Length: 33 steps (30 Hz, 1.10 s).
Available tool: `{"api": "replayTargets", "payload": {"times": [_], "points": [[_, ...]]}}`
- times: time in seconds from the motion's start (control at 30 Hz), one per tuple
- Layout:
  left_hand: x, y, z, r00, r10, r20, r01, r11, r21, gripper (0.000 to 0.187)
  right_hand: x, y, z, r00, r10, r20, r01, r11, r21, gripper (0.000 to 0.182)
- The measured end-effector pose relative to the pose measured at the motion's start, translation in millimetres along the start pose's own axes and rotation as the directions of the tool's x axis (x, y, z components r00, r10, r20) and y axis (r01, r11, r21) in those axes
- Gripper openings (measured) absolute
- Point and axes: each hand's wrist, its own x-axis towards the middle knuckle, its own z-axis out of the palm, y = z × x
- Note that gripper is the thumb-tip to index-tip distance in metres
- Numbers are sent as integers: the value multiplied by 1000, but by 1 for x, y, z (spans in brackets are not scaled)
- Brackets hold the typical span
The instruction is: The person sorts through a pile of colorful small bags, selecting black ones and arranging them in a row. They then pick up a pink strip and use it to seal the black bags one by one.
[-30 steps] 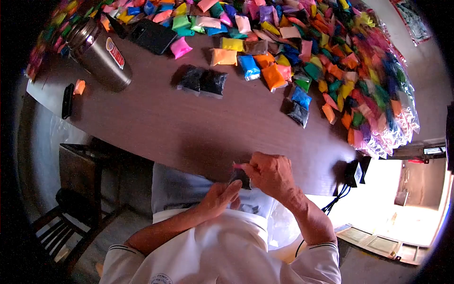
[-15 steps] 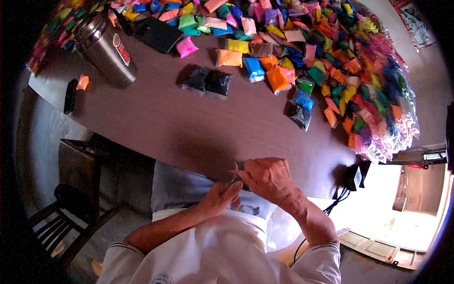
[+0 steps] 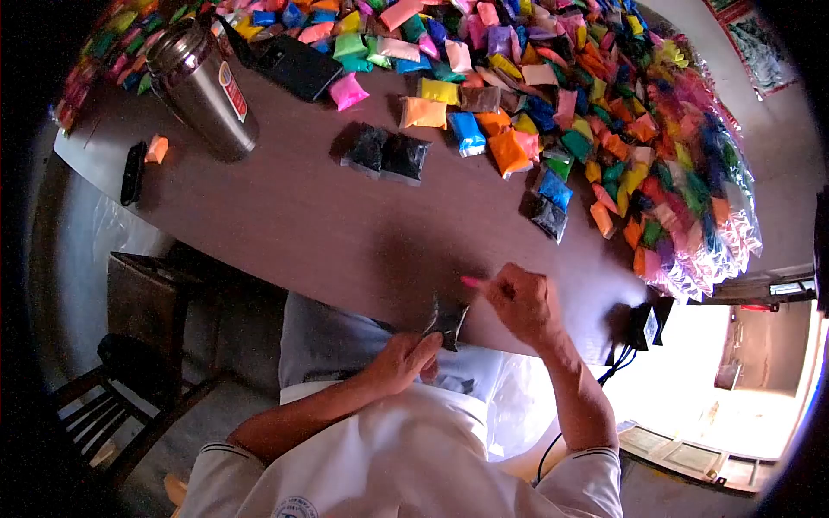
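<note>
My left hand (image 3: 399, 361) pinches a small dark packet (image 3: 450, 328) by its lower edge, just off the table's front edge. The packet's clear plastic top stands up and seems to be spread apart. To the right and a little higher, my right hand (image 3: 522, 302) is closed round a thin pink thing (image 3: 471, 281). Only its pink end sticks out toward the left; the rest is hidden in the fingers. That hand is apart from the packet. Farther back on the table lie two black packets (image 3: 404, 159) side by side.
A large heap of colourful packets (image 3: 553, 78) covers the back and right of the brown table (image 3: 285, 216). A steel flask (image 3: 203, 95), a black phone (image 3: 298, 69), a black object (image 3: 133, 173) and an orange piece (image 3: 156, 149) are on the left. Cables (image 3: 617, 367) hang at right.
My right hand has moved up and right, away from the packet, with the pink thing in it. My left hand stays nearly in place, and more of the dark packet shows.
</note>
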Motion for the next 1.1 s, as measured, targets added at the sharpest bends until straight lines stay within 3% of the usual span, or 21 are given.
{"api": "replayTargets", "payload": {"times": [0.03,0.1,0.23,0.3,0.33,0.37,0.43,0.47,0.5,0.57,0.7,0.77,0.8,0.87,0.9,0.97,1.0,1.07,1.1], "points": [[-1,-1,2,1000,-24,3,24,999,-41,61,-12,-7,4,1000,6,4,-5,1000,-2,24],[0,-1,3,999,-30,11,30,998,-62,61,-28,-17,12,985,-158,65,153,985,84,21],[1,4,4,999,-47,16,47,998,-38,57,-33,-6,27,994,-43,99,33,994,103,16],[1,3,3,1000,-15,13,15,1000,2,57,-31,6,30,991,-72,-114,67,997,-49,15],[1,3,3,1000,17,16,-17,999,39,57,-27,18,29,986,49,-159,-75,984,-162,15],[1,5,3,999,24,21,-25,999,43,57,-28,22,22,985,48,-168,-76,983,-166,15],[-2,6,1,999,-33,-9,34,995,96,58,-24,18,10,950,260,-171,-241,962,126,16],[-2,-2,3,999,-13,-32,18,988,154,58,-30,7,11,953,296,-69,-281,944,174,26],[-2,0,5,1000,-16,-27,20,988,155,58,-33,-15,9,957,290,25,-289,936,200,32],[1,9,7,1000,-10,-27,17,961,274,55,-35,-33,18,987,154,39,-158,977,140,39],[-1,10,9,988,117,-103,-80,947,312,52,-28,-36,38,991,132,2,-132,991,11,29],[-1,15,4,997,65,-34,-55,968,244,48,-27,-33,36,977,186,105,-204,958,204,23],[-1,14,0,997,68,-34,-57,967,247,48,-27,-31,33,978,184,102,-202,958,204,23],[0,6,-6,992,24,127,-23,1000,-14,47,-30,-28,27,974,170,152,-226,807,546,17],[0,1,-9,992,24,127,-22,1000,-15,47,-31,-23,29,974,170,153,-226,807,546,17],[-1,-6,-12,985,56,165,18,908,-418,46,-33,-10,36,978,152,143,-208,746,633,17],[-2,-4,-12,984,55,168,20,908,-417,46,-34,-6,38,978,154,142,-210,745,633,17],[-3,3,-13,980,12,200,122,757,-642,48,-32,0,39,978,122,171,-209,630,748,18],[-2,0,-13,980,11,201,123,757,-642,48,-32,0,38,978,123,171,-210,629,748,18]]}}
